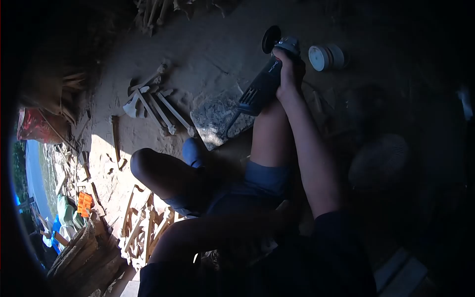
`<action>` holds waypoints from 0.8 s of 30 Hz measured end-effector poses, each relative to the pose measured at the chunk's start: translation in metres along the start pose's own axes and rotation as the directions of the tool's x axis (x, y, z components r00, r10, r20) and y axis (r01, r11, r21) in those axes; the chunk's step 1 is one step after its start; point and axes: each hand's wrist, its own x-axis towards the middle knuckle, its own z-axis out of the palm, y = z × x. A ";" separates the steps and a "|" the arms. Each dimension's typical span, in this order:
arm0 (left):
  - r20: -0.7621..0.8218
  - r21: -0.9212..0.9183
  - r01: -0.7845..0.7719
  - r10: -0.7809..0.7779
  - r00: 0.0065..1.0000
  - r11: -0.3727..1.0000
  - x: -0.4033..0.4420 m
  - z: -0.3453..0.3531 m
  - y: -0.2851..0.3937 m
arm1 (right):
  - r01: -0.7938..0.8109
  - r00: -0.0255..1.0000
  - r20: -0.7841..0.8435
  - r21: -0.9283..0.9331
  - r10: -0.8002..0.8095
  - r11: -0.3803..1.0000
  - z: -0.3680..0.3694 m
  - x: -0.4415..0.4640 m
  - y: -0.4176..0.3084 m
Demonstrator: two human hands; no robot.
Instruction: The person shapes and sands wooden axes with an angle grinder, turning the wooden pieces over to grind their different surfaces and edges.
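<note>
My right hand is wrapped round the dark body of an angle grinder, held above my bent right leg. Its round disc points away from me, and the cord hangs from the rear end. Just below the grinder is a rough stone block on the ground. My left forearm crosses my lap in deep shadow, and my left hand lies near my right thigh with its fingers lost in the dark. Several long bones with knobbed ends lie beyond my left knee.
A heap of pale bones lies in sunlight by my left side. A white tub rests to the right of the grinder. Farther left are a red sack, an orange object and a large piece of wood. The right side is very dark.
</note>
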 end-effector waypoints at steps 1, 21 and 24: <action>-0.047 0.025 -0.025 0.026 0.999 0.999 0.003 0.023 0.003 | 0.008 1.000 -0.027 0.012 -0.008 1.000 0.000 0.002 0.002; -0.166 0.229 -0.189 0.229 0.959 0.955 -0.112 -0.075 -0.045 | 0.025 0.996 0.083 0.011 -0.026 1.000 -0.025 0.027 0.013; 0.100 -0.004 -0.021 0.022 0.995 1.000 -0.110 -0.135 -0.021 | -0.047 0.995 0.095 0.045 0.043 0.998 -0.029 0.028 0.021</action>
